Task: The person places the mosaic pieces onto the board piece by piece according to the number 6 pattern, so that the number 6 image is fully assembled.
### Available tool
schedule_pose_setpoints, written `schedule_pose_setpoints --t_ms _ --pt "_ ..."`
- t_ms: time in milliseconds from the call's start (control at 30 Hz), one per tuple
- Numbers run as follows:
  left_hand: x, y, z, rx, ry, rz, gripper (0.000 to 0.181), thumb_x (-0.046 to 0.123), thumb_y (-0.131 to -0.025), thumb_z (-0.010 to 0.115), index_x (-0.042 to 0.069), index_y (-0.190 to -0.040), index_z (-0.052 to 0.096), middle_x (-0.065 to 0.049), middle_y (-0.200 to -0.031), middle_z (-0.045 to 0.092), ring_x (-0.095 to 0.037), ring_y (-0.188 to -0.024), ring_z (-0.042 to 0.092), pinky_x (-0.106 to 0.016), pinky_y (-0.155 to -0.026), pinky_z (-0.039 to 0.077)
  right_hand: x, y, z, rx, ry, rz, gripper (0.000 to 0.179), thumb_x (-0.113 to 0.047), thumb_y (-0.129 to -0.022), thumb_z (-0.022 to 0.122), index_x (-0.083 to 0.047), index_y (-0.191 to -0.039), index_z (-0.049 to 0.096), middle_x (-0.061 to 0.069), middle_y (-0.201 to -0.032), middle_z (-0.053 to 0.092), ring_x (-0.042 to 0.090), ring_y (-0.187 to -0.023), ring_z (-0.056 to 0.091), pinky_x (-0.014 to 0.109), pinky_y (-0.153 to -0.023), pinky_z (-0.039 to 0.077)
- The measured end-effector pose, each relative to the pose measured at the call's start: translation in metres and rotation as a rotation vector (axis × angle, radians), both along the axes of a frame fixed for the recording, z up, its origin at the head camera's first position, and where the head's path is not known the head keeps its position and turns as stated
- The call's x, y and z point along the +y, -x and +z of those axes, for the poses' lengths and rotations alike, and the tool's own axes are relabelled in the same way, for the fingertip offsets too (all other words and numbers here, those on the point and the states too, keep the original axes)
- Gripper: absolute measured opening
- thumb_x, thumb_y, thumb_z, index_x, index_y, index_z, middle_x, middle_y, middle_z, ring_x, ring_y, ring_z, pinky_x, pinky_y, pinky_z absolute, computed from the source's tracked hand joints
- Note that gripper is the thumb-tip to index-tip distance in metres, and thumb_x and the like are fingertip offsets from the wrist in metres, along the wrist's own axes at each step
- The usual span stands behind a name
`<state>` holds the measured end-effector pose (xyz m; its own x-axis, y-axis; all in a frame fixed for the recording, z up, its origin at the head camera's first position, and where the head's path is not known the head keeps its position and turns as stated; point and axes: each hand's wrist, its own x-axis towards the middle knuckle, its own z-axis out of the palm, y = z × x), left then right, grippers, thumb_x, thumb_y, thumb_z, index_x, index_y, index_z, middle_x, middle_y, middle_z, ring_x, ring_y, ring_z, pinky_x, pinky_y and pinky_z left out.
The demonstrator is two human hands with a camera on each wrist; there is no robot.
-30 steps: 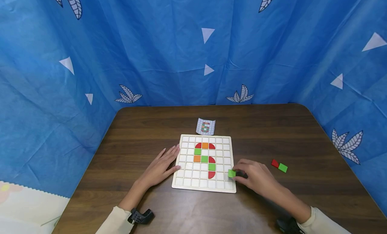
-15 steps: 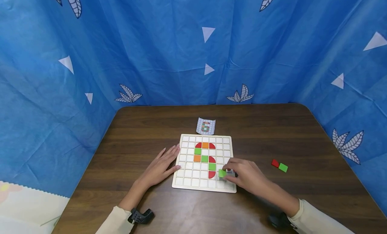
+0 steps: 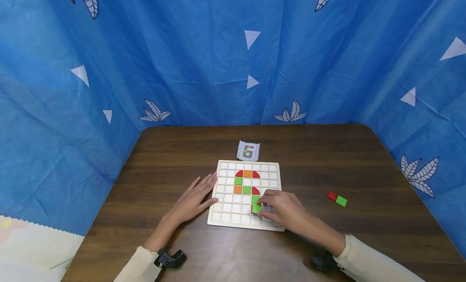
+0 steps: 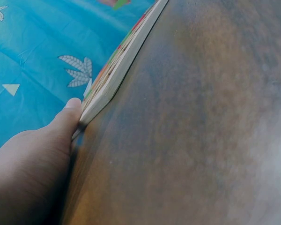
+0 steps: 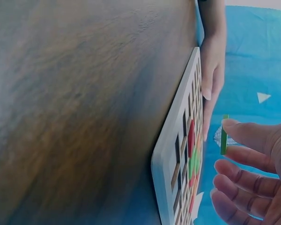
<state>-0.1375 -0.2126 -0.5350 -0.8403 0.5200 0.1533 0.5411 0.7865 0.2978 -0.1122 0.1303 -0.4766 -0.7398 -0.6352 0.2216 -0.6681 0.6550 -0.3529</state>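
My right hand (image 3: 287, 211) pinches a green square tile (image 3: 256, 208) between thumb and forefinger. In the right wrist view the green tile (image 5: 224, 135) is edge-on and apart from the board, its other fingers loosely bent. It hovers over the lower right of the white gridded board (image 3: 227, 207), partly hiding a red piece in the grid. Red rounded pieces and orange (image 3: 238, 189) and green squares lie in several cells. My left hand (image 3: 194, 199) lies flat on the table, fingers extended, with fingertips and thumb (image 4: 68, 117) at the board's left edge.
Behind the board lies a small card (image 3: 248, 151) printed with a coloured 6-like pattern on a grid. A loose red piece (image 3: 331, 196) and a green square (image 3: 341, 200) sit on the brown table (image 3: 174, 152) at right. A blue curtain (image 3: 207, 71) hangs behind.
My right hand has carried the green tile leftward from the board's right edge to above the lower red piece. The left hand has stayed at the left edge.
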Motion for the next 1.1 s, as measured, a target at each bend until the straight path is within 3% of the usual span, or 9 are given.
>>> schedule_pose_setpoints --t_ms 633,1100 --pt "-0.001 0.003 -0.001 0.01 0.018 -0.002 0.076 0.057 -0.105 0.043 0.013 -0.163 0.022 0.002 -0.169 0.017 -0.018 -0.155 0.016 -0.051 -0.124 0.013 -0.02 0.009 -0.007 -0.009 0.02 -0.039 0.031 -0.034 -0.077 0.09 -0.016 -0.1 0.081 -0.004 -0.097 0.075 0.009 -0.081 0.063 0.024 -0.063 0.051" --pt "-0.001 0.003 -0.002 0.007 0.023 -0.009 0.076 0.057 -0.105 0.042 0.013 -0.163 0.02 0.003 -0.169 0.015 -0.018 -0.155 0.016 -0.051 -0.124 0.013 -0.028 0.011 -0.013 0.005 0.004 -0.007 0.025 -0.028 -0.077 0.091 -0.015 -0.096 0.081 -0.005 -0.091 0.073 0.011 -0.081 0.065 0.026 -0.062 0.051"
